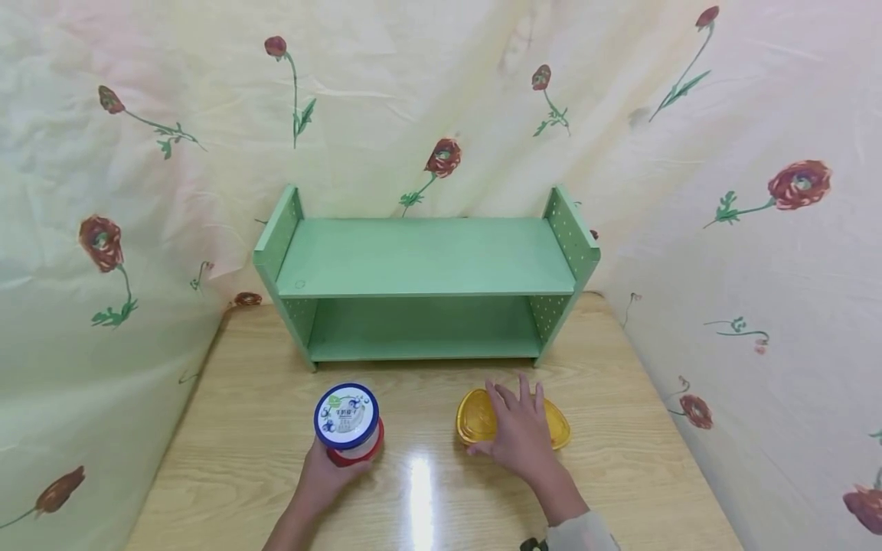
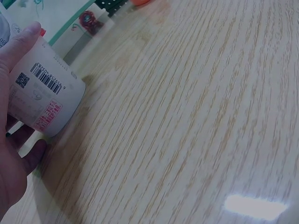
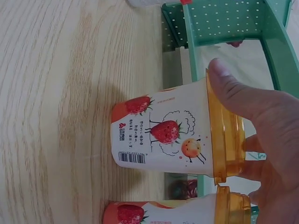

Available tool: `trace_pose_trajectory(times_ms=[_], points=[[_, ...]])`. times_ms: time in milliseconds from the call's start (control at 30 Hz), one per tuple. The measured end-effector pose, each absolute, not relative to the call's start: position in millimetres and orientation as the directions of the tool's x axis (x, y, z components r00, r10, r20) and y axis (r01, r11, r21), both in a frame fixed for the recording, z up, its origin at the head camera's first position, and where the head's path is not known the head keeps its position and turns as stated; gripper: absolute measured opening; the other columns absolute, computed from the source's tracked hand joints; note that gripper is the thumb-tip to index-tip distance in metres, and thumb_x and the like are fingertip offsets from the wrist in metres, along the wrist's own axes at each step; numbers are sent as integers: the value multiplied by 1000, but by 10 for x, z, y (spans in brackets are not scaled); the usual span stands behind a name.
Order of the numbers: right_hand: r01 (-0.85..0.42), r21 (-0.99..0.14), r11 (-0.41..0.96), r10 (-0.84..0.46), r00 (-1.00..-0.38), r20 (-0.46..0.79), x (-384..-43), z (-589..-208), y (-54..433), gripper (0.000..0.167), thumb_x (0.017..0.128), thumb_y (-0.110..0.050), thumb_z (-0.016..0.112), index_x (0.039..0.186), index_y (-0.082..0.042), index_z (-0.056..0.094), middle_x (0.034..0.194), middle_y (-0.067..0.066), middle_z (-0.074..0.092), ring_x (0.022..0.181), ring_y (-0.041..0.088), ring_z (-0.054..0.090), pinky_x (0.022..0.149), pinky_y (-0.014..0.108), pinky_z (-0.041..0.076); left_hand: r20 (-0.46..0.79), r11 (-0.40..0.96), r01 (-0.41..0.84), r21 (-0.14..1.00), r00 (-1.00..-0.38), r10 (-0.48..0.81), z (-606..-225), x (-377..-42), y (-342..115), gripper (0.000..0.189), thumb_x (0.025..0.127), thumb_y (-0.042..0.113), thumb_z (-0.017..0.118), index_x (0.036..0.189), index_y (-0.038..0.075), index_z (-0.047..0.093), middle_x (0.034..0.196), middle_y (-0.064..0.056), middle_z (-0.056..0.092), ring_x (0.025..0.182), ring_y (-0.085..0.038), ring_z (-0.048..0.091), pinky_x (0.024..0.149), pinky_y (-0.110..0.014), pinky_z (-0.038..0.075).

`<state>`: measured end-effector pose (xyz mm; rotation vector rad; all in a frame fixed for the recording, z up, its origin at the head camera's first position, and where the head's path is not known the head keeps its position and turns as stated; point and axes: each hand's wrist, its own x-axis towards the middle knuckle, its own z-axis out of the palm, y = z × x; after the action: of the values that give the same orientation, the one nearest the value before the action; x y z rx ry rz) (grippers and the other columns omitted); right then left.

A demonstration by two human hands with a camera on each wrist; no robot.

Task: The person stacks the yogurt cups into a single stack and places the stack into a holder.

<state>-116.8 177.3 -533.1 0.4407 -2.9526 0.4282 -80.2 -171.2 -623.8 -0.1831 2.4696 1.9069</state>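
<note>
My left hand point(image 1: 324, 478) grips a white tub with a blue lid point(image 1: 346, 415); the lid carries a printed label with blueberries. Its barcoded side point(image 2: 44, 86) faces the left wrist camera, the thumb lying across it. Just beyond and partly hidden by this tub is a red lid point(image 1: 358, 458). Over on the right, two yogurt cups with amber lids stand side by side. My right hand point(image 1: 520, 436) holds the left one of them, a strawberry-printed cup point(image 3: 159, 128), by its lid, thumb on the rim. The other amber-lidded cup point(image 1: 556, 428) is partly covered by the hand.
A green two-tier shelf point(image 1: 427, 256) stands at the back of the wooden table point(image 1: 227, 428), beyond both hands. Its side panels point(image 1: 572, 233) rise above the upper board. Flower-printed cloth point(image 1: 413, 92) hangs behind and along both sides. Light glares off the tabletop between the hands.
</note>
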Motion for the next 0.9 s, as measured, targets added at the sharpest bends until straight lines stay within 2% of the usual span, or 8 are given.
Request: trace_pose_trajectory(times_ms=[200,433,533,767,900], points=[[-288,-242,927,-263,-956,131,-1170,-5356,1780,112,57,-58,92,148,-9,49,129,15,65,147,51,19,119,65,0,-96,250,-115,961,-991,-88,-6242,-812,-1696,111,66,20,96,154,12,29,150,-16,44,138,-39,42,110,-57,39],[-303,-263,916,-260,-947,186,-1190,-5358,1750,108,58,-57,93,146,-8,52,118,16,68,142,48,33,118,66,4,-85,257,-106,961,-992,-89,-6229,-818,-1687,110,66,21,96,153,13,30,149,-15,46,138,-38,43,110,-57,39],[-298,-291,909,-248,-949,196,-1198,-5334,1724,109,60,-57,92,147,-8,50,121,17,66,142,47,34,118,66,4,-86,265,-107,958,-992,-89,-6232,-818,-1683,109,67,22,96,153,12,30,150,-16,45,138,-39,43,110,-57,39],[-234,-463,855,-183,-971,153,-1246,-5200,1638,113,59,-52,95,149,-7,44,144,17,53,146,42,29,120,60,-6,-101,273,-125,954,-990,-101,-6220,-809,-1679,112,66,24,96,154,11,28,149,-17,45,138,-41,42,109,-59,39],[-216,-532,819,-161,-976,148,-1269,-5123,1598,110,56,-48,97,145,-8,47,144,15,54,145,42,30,120,61,-5,-121,270,-145,952,-987,-105,-6209,-803,-1680,112,66,25,97,154,13,28,150,-17,44,138,-41,42,109,-58,40]])
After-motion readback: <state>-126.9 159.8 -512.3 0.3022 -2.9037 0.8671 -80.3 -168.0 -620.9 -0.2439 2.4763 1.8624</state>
